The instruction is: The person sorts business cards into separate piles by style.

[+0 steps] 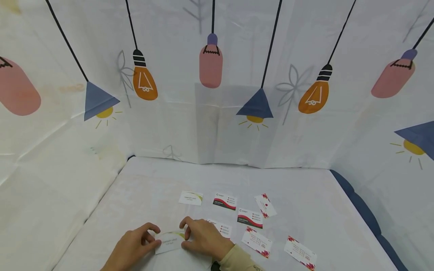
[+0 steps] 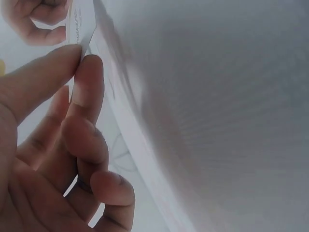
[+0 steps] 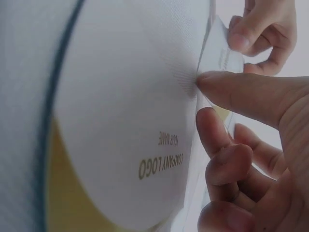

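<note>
Clearly “COMPANY LOGO”; one white card [image 1: 169, 242], pinched two-handed.

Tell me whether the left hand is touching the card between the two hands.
Touching: the left wrist view shows the left hand pinching the card at its edge, between thumb and forefinger.

White tabletop [image 1: 152, 184] — printed cards [image 1: 249, 218] lie scattered on it.

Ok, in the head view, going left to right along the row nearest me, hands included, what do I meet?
Left hand → held card → right hand → first floral card → second floral card.
</note>
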### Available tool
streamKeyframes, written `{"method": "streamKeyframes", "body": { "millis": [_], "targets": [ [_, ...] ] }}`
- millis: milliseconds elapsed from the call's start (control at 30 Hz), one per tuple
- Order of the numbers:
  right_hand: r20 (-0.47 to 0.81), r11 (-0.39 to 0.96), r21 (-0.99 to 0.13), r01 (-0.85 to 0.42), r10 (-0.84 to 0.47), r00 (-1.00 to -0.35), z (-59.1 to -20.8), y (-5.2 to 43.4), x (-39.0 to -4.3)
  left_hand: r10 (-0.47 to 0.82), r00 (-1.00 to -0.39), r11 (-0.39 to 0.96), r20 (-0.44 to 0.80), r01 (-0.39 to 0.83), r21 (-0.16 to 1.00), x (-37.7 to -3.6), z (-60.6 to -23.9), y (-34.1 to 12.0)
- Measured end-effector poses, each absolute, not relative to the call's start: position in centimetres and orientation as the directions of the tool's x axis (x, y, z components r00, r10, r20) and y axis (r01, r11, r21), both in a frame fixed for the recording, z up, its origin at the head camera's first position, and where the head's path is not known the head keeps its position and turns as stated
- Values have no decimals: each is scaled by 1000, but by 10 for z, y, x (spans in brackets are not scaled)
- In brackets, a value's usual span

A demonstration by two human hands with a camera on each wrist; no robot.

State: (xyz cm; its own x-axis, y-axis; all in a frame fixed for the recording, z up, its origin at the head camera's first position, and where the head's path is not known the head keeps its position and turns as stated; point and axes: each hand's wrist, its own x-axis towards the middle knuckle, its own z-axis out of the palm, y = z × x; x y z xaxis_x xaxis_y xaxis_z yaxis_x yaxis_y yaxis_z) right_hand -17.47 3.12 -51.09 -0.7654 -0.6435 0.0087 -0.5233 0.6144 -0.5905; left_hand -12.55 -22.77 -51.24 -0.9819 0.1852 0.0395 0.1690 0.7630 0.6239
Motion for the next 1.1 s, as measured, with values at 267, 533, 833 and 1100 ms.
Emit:
{"method": "streamKeyframes", "body": {
  "millis": [267, 533, 833, 1100],
  "targets": [
    [99, 582, -606, -542, -621, -778, -515, 31, -178, 88, -993, 790, 76, 116, 602, -132, -506, -221],
    [132, 568, -643, -514, -579, -804, -516, 33, -182, 76, -990, 793, 116, 130, 595, -143, -498, -217],
    [173, 576, -650, -496, -523, -835, -520, 40, -190, 123, -980, 798, 154, 190, 571, -163, -498, -209],
    [159, 594, -660, -459, -487, -859, -522, 48, -201, 147, -977, 806, 153, 208, 554, -181, -500, -202]
  ]
}}
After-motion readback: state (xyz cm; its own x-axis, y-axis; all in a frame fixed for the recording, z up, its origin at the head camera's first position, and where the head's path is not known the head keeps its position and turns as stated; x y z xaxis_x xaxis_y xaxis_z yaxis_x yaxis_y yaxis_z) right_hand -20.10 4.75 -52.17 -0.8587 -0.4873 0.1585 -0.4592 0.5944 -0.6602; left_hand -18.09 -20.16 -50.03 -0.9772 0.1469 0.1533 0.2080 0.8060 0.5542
